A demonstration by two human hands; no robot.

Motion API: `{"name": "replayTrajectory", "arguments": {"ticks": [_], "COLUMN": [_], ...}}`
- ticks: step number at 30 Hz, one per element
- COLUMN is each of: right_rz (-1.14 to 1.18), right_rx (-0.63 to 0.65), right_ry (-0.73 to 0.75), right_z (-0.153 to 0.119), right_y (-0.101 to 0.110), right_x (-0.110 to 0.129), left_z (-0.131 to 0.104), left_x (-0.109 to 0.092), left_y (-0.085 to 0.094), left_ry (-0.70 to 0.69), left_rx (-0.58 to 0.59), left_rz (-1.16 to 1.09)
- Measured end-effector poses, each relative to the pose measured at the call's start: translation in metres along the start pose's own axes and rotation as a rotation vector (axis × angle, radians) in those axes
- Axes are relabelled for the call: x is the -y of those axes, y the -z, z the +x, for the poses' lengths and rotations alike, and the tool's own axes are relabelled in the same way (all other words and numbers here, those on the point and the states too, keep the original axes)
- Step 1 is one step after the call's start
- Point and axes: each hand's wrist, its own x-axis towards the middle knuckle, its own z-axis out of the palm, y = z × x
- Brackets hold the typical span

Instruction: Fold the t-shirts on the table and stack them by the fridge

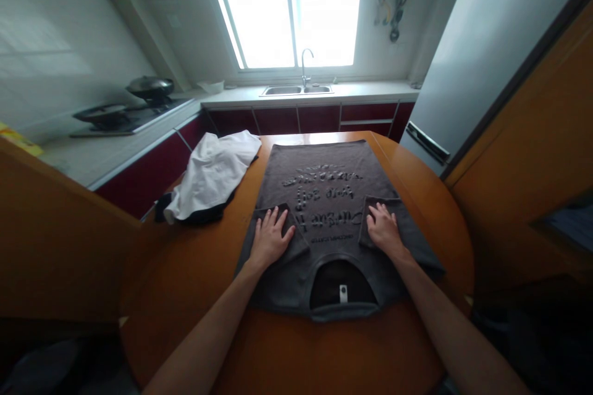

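Observation:
A dark grey T-shirt (324, 163) with raised lettering lies flat on the wooden table, its neckline and white label towards me. Both sleeves are folded inward over the chest. My left hand (270, 236) rests flat on the left sleeve (294, 247), fingers spread. On the right sleeve (365, 234) lies my right hand (383, 226), its fingers stretched out and palm down. Neither hand grips the cloth.
White and black clothes (213, 173) lie in a loose pile at the table's far left. The round wooden table (185, 284) stands before a counter with a sink (296, 91). A stove with pans (151, 87) is left, a fridge (458, 55) right.

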Motion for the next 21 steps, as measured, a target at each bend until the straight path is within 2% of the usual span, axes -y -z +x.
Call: {"name": "replayTrajectory", "arguments": {"ticks": [11,16,21], "right_rz": [-0.02,-0.068,-0.134], "right_rx": [0.053,0.043,0.116], "right_ry": [-0.002,-0.07,-0.081], "right_z": [-0.0004,-0.0025,-0.005], "right_y": [0.0007,0.003,0.0028], "right_x": [0.0004,0.0032,0.0035], "left_z": [0.0,0.0003,-0.0001], "left_x": [-0.0002,0.0,0.0001], "left_y": [0.0002,-0.0001,0.0], "left_ry": [-0.003,-0.001,0.0], "left_rx": [-0.007,0.0,0.0], "left_rz": [0.01,0.015,0.01]}}
